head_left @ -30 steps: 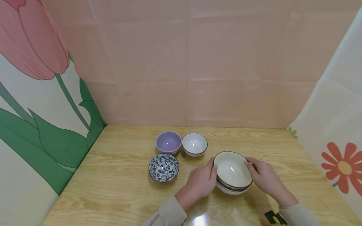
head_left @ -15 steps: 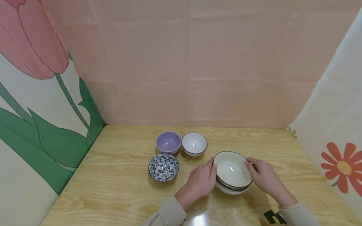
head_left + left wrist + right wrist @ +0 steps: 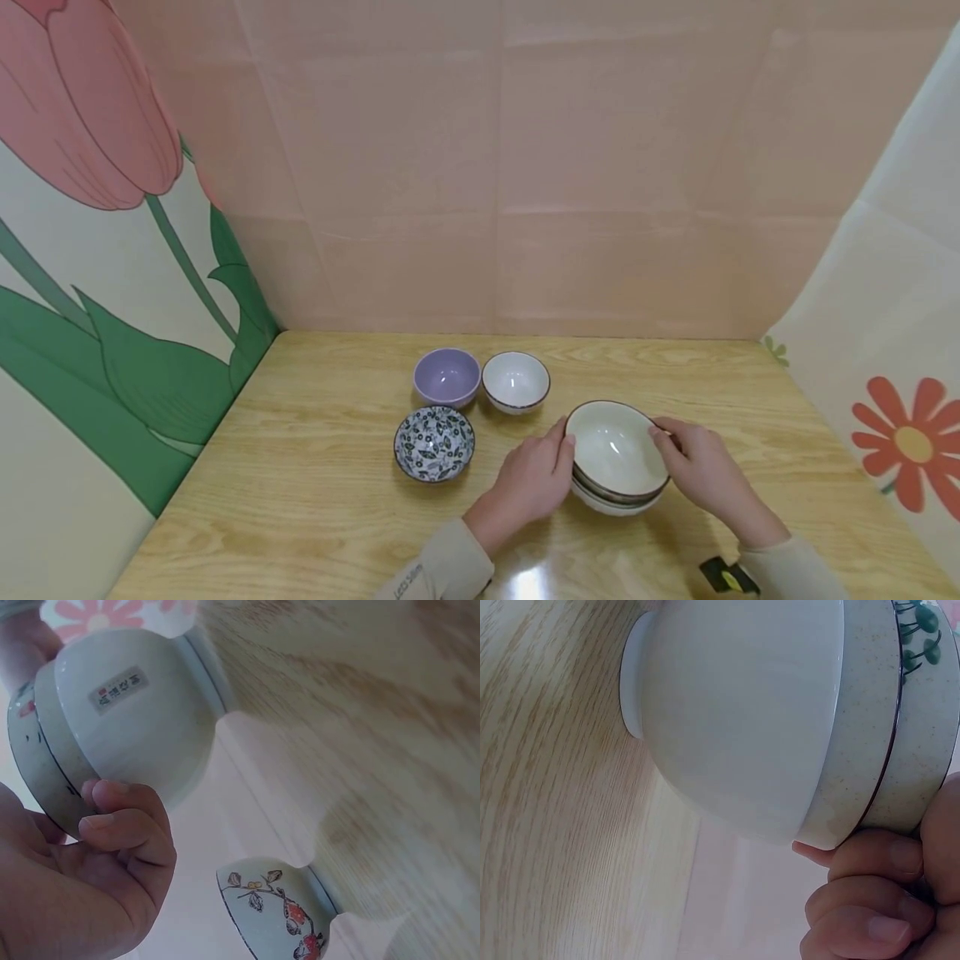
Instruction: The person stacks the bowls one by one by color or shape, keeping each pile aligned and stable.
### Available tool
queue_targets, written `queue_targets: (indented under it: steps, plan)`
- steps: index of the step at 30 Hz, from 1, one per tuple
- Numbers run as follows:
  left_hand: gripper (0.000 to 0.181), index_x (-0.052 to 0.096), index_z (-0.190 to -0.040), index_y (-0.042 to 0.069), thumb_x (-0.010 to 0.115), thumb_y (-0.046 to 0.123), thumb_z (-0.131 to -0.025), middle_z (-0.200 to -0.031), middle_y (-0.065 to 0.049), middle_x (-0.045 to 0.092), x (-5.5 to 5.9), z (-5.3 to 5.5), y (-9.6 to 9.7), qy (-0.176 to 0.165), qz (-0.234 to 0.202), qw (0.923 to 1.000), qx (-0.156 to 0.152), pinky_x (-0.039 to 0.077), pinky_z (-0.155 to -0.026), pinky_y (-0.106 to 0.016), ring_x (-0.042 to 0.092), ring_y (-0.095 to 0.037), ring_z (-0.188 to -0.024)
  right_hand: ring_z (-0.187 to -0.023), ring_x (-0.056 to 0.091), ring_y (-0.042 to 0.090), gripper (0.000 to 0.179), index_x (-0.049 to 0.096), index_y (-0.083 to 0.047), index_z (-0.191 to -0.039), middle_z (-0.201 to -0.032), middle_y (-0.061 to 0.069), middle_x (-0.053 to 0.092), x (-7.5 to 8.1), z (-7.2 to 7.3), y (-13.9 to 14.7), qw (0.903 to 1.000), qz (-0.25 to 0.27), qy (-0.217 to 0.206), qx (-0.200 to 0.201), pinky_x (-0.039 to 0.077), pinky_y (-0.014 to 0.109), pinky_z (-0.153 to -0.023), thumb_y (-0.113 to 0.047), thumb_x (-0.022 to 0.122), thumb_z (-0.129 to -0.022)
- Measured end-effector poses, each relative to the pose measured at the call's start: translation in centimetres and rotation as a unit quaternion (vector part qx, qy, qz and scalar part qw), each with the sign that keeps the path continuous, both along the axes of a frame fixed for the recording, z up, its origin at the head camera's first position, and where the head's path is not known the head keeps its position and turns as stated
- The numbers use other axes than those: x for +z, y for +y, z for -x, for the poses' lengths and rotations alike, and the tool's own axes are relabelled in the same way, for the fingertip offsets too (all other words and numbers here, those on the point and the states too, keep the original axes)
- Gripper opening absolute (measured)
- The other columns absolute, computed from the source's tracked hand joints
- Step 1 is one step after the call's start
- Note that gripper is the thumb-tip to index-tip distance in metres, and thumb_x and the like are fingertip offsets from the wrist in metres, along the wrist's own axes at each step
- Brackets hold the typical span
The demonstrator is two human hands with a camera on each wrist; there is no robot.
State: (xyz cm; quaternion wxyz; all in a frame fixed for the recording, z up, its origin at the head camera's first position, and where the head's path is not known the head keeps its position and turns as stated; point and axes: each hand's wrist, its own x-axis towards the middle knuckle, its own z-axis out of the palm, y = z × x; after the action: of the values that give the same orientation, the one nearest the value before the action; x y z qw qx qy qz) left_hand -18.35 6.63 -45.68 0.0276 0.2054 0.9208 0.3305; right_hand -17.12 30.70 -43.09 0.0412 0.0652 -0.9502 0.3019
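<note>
Three nested bowls lean slightly at the right of the table, between both hands. The top cream bowl (image 3: pixel 618 450) has a dark brown rim. Under it sit a speckled bowl (image 3: pixel 859 720) and a plain white bowl (image 3: pixel 150 742) with a small printed label. My left hand (image 3: pixel 534 479) grips the stack's left side, thumb at the top rim and fingers curled beneath. On the opposite side, my right hand (image 3: pixel 705 471) pinches the rim, thumb on top. In the right wrist view the white bowl's foot is right at the wood.
A purple bowl (image 3: pixel 447 379), a white bowl (image 3: pixel 516 383) with a brown rim and a black-and-white patterned bowl (image 3: pixel 434 445) stand left of the stack on the wooden table (image 3: pixel 315 467). A pink cloth (image 3: pixel 495 167) hangs behind the table.
</note>
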Motion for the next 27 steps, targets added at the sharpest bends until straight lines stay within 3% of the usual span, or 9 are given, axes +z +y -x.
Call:
queue_targets:
  steps: [15, 22, 27]
  plan:
    - [0.059, 0.043, -0.150, 0.006, 0.023, 0.043, -0.109, -0.144, -0.008, 0.056, 0.55, 0.01, 0.23, -0.031, -0.002, 0.9995, 0.004, 0.046, -0.105, -0.042, 0.058, -0.026, -0.126, -0.091, 0.069, 0.029, 0.041, 0.059, 0.015, -0.126, -0.112, 0.030, 0.068, -0.19, -0.01, 0.14, 1.0000, 0.001, 0.002, -0.003, 0.060, 0.038, -0.067, -0.019, 0.047, -0.107]
    - [0.058, 0.044, -0.150, 0.006, 0.024, 0.042, -0.109, -0.145, -0.006, 0.056, 0.68, 0.00, 0.30, -0.037, -0.001, 0.9993, 0.006, 0.046, -0.106, -0.040, 0.057, -0.025, -0.128, -0.079, 0.066, 0.022, 0.038, 0.061, 0.014, -0.123, -0.101, 0.024, 0.071, 0.09, 0.02, 0.10, 0.9999, 0.000, 0.014, -0.002, 0.054, 0.028, -0.059, -0.017, 0.050, -0.105]
    - [0.057, 0.044, -0.150, 0.005, 0.027, 0.041, -0.109, -0.146, -0.007, 0.055, 0.88, -0.08, 0.33, -0.049, -0.015, 0.9986, 0.009, 0.044, -0.108, -0.040, 0.055, -0.024, -0.130, -0.078, 0.068, 0.023, 0.036, 0.064, 0.011, -0.120, -0.095, 0.021, 0.072, 0.33, -0.05, 0.00, 0.9995, -0.015, 0.027, -0.006, 0.053, 0.029, -0.058, -0.019, 0.052, -0.103]
